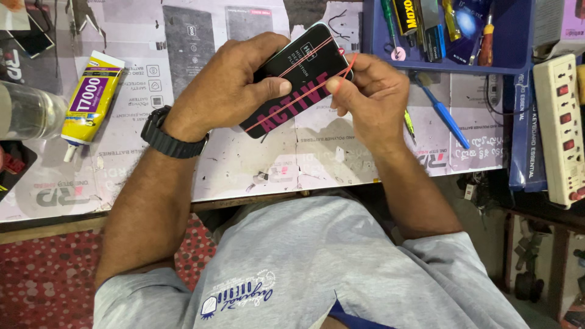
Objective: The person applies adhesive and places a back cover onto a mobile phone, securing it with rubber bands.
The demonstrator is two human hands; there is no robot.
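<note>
My left hand (228, 85) grips a black phone (301, 76) with pink lettering on its face, thumb pressed on the front. Red rubber bands (304, 91) run lengthwise across the phone. My right hand (372, 91) pinches one red band at the phone's right edge and also touches that edge. The phone is held tilted above the worktable (256, 176). A black watch (167, 137) sits on my left wrist.
A yellow and purple glue tube (88, 97) lies at the left beside a clear bottle (27, 109). A blue tray (451, 36) of screwdrivers stands at the back right. A blue-handled tool (445, 116) and a white power strip (563, 128) lie to the right.
</note>
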